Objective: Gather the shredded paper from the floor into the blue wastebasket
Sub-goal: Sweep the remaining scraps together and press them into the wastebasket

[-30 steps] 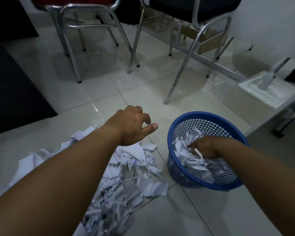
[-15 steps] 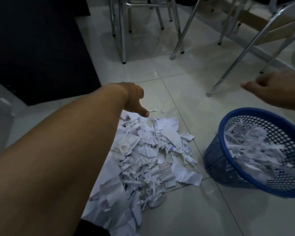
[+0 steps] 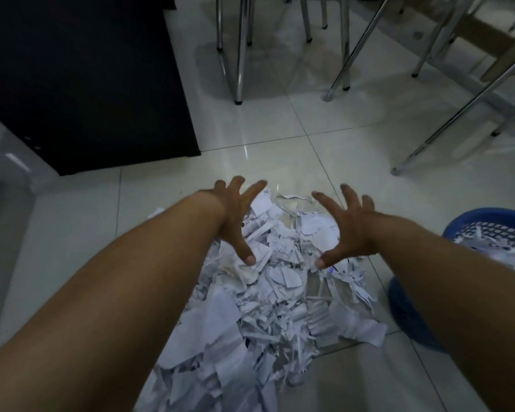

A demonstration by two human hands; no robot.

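A heap of white shredded paper [image 3: 268,307] lies on the pale tiled floor, running from the middle of the view down to the bottom edge. My left hand [image 3: 238,221] and my right hand [image 3: 344,230] hover over the far end of the heap, fingers spread wide, palms turned toward each other, with nothing held. The blue mesh wastebasket [image 3: 408,316] stands at the right edge, partly hidden behind my right forearm, with shreds inside it.
A black cabinet [image 3: 81,78] stands at the back left. Chrome chair legs [image 3: 240,55] and slanted metal legs [image 3: 458,114] stand on the floor beyond the heap. Bare tiles [image 3: 66,233] lie left of the paper.
My right hand has come from above the wastebasket over to the heap. Both hands now spread open above the paper. The view has shifted left and down.
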